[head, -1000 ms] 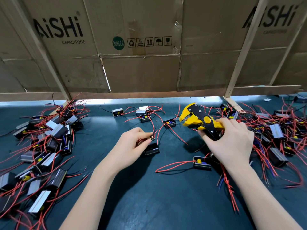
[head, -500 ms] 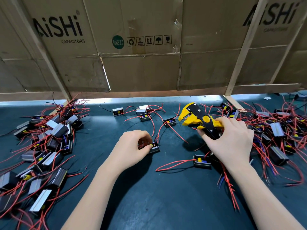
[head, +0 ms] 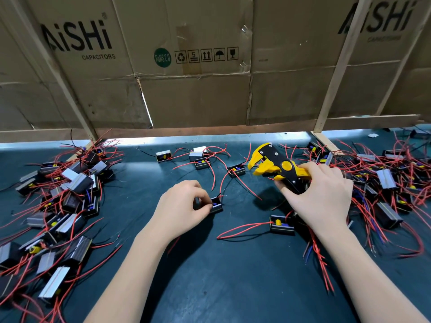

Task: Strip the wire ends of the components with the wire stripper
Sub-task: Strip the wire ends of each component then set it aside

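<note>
the stripper (head: 277,167) is yellow and black. the components (head: 70,194) are black and silver with red wires (head: 242,228). the desk (head: 233,287) is dark teal, the cardboard (head: 198,94) brown with black print.

A yellow-and-black wire stripper (head: 277,166) is raised at one o'clock, jaws apart, pointing left. A small black component (head: 216,204) sits mid-table, wires trailing toward twelve o'clock.

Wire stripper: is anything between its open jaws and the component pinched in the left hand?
Nothing solid. The wire stripper in the right hand is apart from the component the left hand pinches; only dark mat and loose red wires lie between.
</note>
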Demonstrator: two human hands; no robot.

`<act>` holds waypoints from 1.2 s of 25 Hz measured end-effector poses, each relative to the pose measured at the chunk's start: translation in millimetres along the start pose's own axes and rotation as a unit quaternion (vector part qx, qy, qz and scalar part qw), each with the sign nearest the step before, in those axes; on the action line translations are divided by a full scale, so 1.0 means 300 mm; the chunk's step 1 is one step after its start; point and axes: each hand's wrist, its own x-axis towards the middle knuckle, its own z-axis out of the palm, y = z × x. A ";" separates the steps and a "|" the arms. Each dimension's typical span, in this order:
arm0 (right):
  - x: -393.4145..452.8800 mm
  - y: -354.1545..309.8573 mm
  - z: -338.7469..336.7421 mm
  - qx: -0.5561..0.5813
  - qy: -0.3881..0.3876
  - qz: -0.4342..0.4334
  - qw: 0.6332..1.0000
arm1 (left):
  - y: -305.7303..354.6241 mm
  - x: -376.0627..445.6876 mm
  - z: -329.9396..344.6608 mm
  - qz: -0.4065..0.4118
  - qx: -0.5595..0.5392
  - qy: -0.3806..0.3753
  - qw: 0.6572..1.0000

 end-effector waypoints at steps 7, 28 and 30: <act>-0.006 -0.001 0.004 -0.006 -0.006 -0.006 1.000 | 0.008 0.024 0.023 -0.023 0.013 0.016 1.000; -0.019 0.000 0.015 -0.135 -0.042 -0.134 0.981 | 0.043 0.011 0.110 0.006 -0.229 0.015 0.973; -0.027 -0.014 0.018 -0.132 -0.049 -0.146 0.979 | 0.040 0.011 0.114 -0.005 -0.229 0.027 0.973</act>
